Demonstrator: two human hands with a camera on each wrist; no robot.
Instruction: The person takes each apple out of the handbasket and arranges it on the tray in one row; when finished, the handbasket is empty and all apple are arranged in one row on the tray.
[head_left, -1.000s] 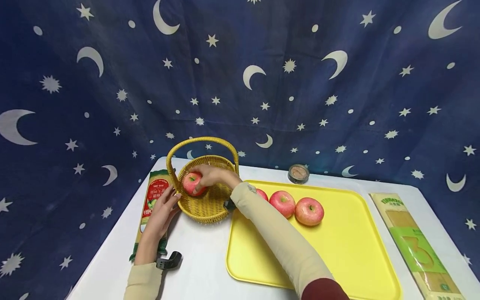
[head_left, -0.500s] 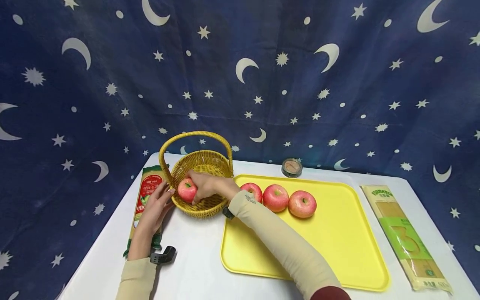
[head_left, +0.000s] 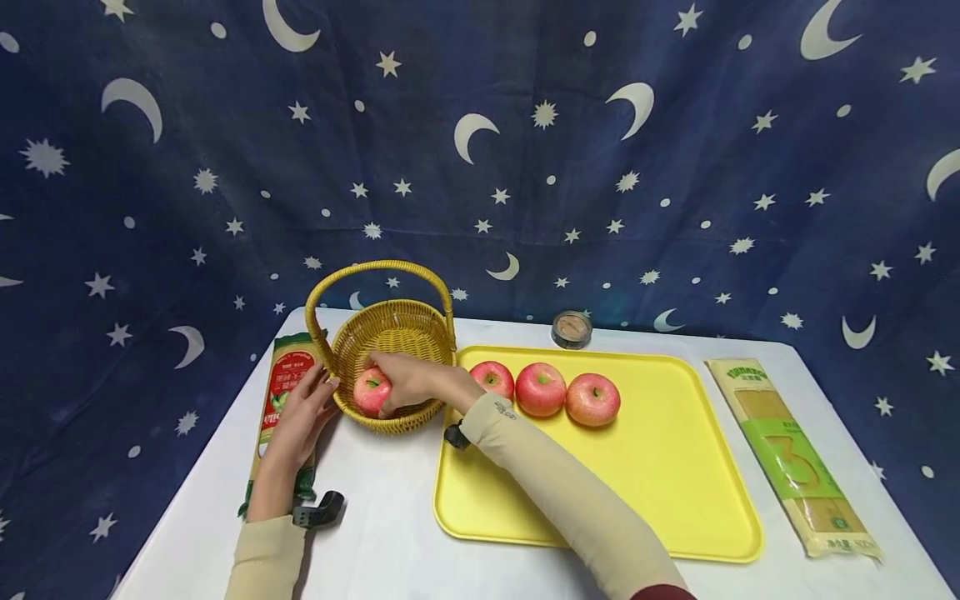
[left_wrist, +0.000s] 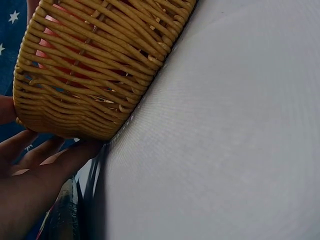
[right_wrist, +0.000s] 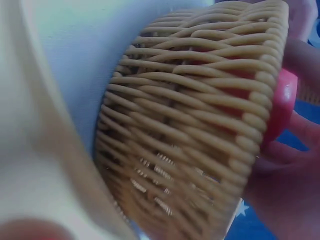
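While the nearest sleeve crosses the lower centre of the head view, the right hand (head_left: 408, 383) reaches up and leftward over the near rim of the wicker basket (head_left: 390, 333), its fingers curled round a red apple (head_left: 371, 390); that apple sits low inside the basket, against the near-left wall, so the grasp comes from the apple's right and slightly above; through the weave in the right wrist view the same red shows behind the strands. Just left of the basket, the left hand (head_left: 300, 412) lies with fingers straight, tips touching the outer wall, holding nothing, resting over a red-and-green noodle packet (head_left: 283, 383); of the two hands, the right is plainly the one on the fruit. Further right, a yellow tray (head_left: 675, 500) carries three more apples (head_left: 540, 389) in a row along its far-left part, close beside the basket; beyond, a small round tin (head_left: 572, 329) stands near the starry backdrop; a second noodle packet (head_left: 791, 454) lies at the right.
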